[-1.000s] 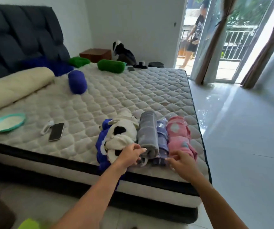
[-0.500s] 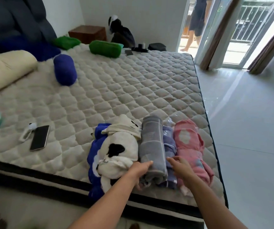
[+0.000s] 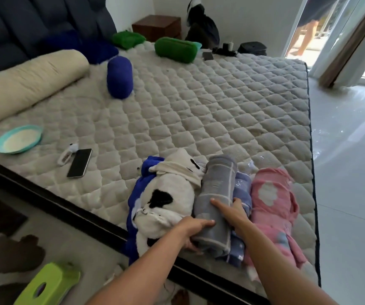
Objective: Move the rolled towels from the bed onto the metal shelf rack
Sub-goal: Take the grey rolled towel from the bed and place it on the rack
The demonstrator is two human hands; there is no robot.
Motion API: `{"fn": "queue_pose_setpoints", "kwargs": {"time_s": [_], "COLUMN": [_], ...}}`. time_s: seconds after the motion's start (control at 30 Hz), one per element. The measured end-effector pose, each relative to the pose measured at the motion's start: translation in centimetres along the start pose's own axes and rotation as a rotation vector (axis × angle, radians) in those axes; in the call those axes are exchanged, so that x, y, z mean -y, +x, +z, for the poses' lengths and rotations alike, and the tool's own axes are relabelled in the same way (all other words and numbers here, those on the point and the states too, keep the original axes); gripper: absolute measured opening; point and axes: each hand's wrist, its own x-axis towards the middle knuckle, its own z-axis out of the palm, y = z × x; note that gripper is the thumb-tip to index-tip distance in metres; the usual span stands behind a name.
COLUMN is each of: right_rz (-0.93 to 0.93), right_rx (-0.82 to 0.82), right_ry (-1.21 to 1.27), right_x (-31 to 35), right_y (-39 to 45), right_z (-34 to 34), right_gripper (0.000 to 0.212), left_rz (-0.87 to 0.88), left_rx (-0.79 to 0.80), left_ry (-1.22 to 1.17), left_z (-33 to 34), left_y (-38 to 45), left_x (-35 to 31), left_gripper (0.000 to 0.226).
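both hands, left hand [image 3: 193, 231] and right hand [image 3: 232, 213], hold the grey rolled towel [image 3: 218, 194] between them at the bed [image 3: 199, 111] edge.

Both forearms reach forward; left hand [image 3: 193, 231] and right hand [image 3: 232, 213] each seemingly curl in a grip.

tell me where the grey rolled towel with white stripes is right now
In the head view, the grey rolled towel with white stripes lies at the mattress's near edge, between the white-and-black rolled towel and the lavender rolled towel, both hands on it.
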Motion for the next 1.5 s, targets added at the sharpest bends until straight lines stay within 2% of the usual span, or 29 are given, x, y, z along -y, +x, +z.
{"fn": "queue_pose_setpoints", "kwargs": {"time_s": [0.13,0.23,0.3,0.47,0.53,0.6,0.77,0.87,0.93,0.97,1.07,1.2,1.37,1.4,1.5], "right_rz": [0.008,0.048,0.108,0.170,0.196,0.185,-0.055,-0.209,-0.214,-0.188,-0.235,-0.380,-0.627,-0.683,-0.816], "right_rx": [0.045,0.132,0.230,0.362,0.413,0.465,0.559,0.645,0.795,0.855,0.939,1.060,1.223,1.254,1.368], "right_ry": [0.046,0.233,0.378,0.590,0.640,0.665,0.545,0.466,0.446,0.419,0.239,0.149,-0.051,-0.096,-0.186], "right_x": [0.0,-0.4,-0.9,-2.2,-2.9,-3.3,-3.4,-3.0,-2.3,-2.1,-1.8,-2.9,-5.0,-5.5,-7.5], "right_y": [0.7,1.3,1.0,-1.7,-2.9,-4.1,-7.9,-11.5,-14.3,-15.8,-21.0,-29.6,-42.5,-45.1,-52.7], "right_z": [-0.8,-1.9,-2.5,-2.1,-1.7,-1.3,0.6,2.9,4.8,6.1,10.5,17.6,26.7,28.4,33.9], "right_gripper": [0.073,0.072,0.058,0.049,0.053,0.067,0.090,0.085,0.065,0.062,0.091,0.106,0.074,0.071,0.062], "left_rz": [0.090,0.160,0.210,0.283,0.318,0.335,0.396,0.442,0.502,0.536,0.614,0.629,0.625,0.637,0.684], "left_rx": [-0.042,-0.062,-0.110,-0.222,-0.279,-0.310,-0.359,-0.387,-0.446,-0.485,-0.604,-0.729,-0.879,-0.907,-1.017], "left_ry": [0.056,0.082,0.087,0.032,0.035,0.033,0.133,0.118,0.086,0.049,-0.102,-0.261,-0.467,-0.523,-0.721], "left_z": [0.7,0.7,0.9,0.6,-0.2,-1.2,-4.7,-8.1,-10.7,-12.0,-15.2,-18.2,-20.3,-20.6,-20.7], "left_y": [-1.4,-2.0,-2.6,-4.7,-6.0,-7.4,-11.3,-14.6,-17.7,-19.2,-24.1,-29.9,-36.4,-37.7,-41.6], "left_x": [0.0,-0.2,0.0,0.7,0.9,1.3,4.5,8.6,12.3,14.3,21.0,30.4,41.8,43.8,49.5], "left_gripper": [0.045,0.056,0.051,0.027,0.025,0.025,0.049,0.054,0.044,0.040,0.035,0.041,0.079,0.077,0.052]}}
